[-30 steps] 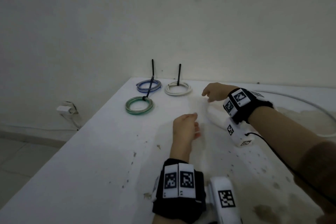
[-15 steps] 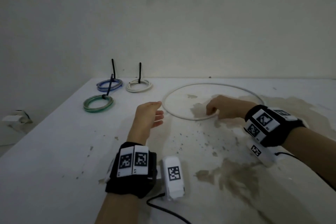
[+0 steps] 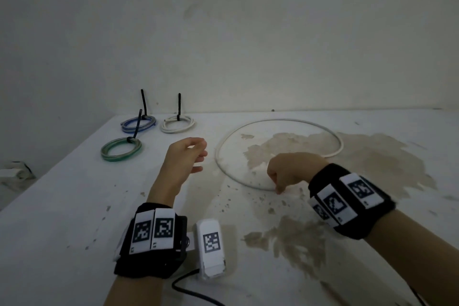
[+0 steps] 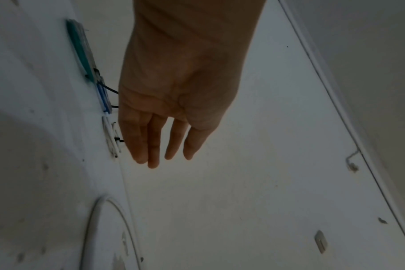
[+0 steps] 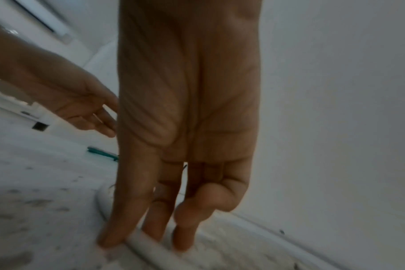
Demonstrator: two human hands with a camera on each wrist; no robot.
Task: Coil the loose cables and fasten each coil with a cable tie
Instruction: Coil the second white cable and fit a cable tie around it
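Note:
A loose white cable lies in one wide loop on the white table. My right hand is curled over the loop's near arc, fingertips down on either side of the cable and pinching it against the table. My left hand hovers open just left of the loop, fingers relaxed, holding nothing. At the back left lie three tied coils, each with a black cable tie: a green coil, a blue coil and a white coil.
The table meets the wall at the back and its left edge runs diagonally beside the coils. Brown stains spread under and right of the loop. A wall socket sits low on the left. A black camera lead trails near my left wrist.
The view has swung right, bringing the whole loose loop into sight. My right hand drew back from beside the coils and came down on the loop's near arc. My left hand has opened.

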